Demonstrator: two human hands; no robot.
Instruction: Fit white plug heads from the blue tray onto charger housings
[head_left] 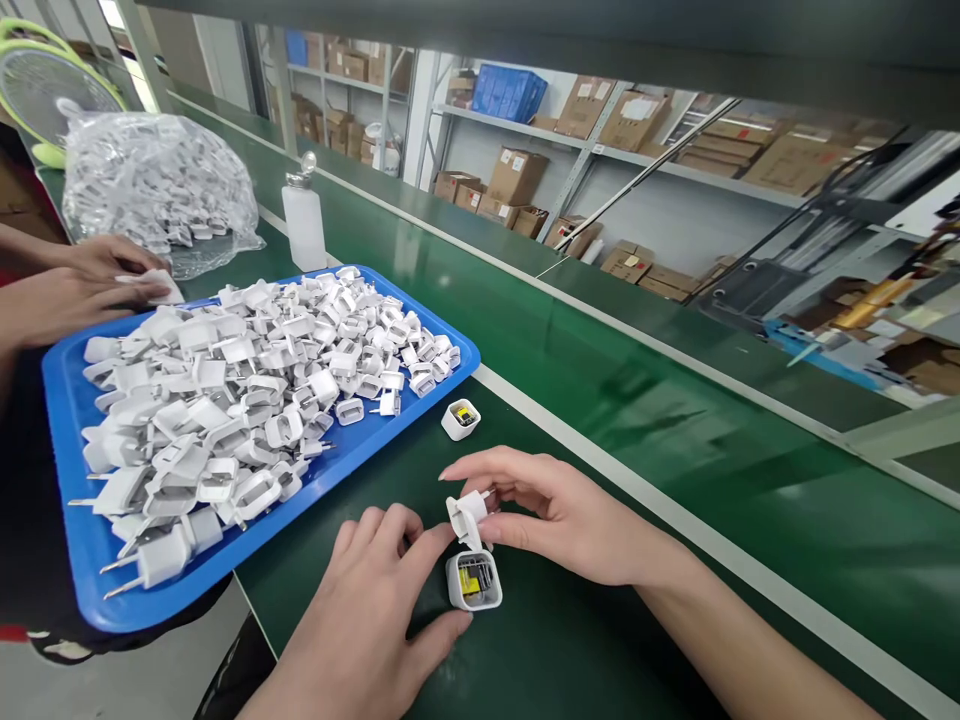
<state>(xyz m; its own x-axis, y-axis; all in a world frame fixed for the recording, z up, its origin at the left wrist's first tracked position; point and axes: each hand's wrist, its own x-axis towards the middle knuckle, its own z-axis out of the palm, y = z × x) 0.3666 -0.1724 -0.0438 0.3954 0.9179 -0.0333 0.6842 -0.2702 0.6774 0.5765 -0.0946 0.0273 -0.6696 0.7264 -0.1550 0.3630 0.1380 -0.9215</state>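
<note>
Left hand (367,610) steadies the open charger housing (474,580) on the bench (600,400) — right hand (555,515) pinches a plug cap (468,515) just above it.

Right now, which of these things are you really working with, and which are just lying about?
In use:
left hand steadying open charger housing
right hand holding white plug piece
blue tray of plug pieces
second open housing

Lying about:
white dispenser bottle
clear bag of parts
green fan

We face a long dark-green conveyor belt (600,370) with pale edging; behind it, grey metal shelving (570,150) stacked with brown cardboard boxes (517,175) lines a white wall.
</note>
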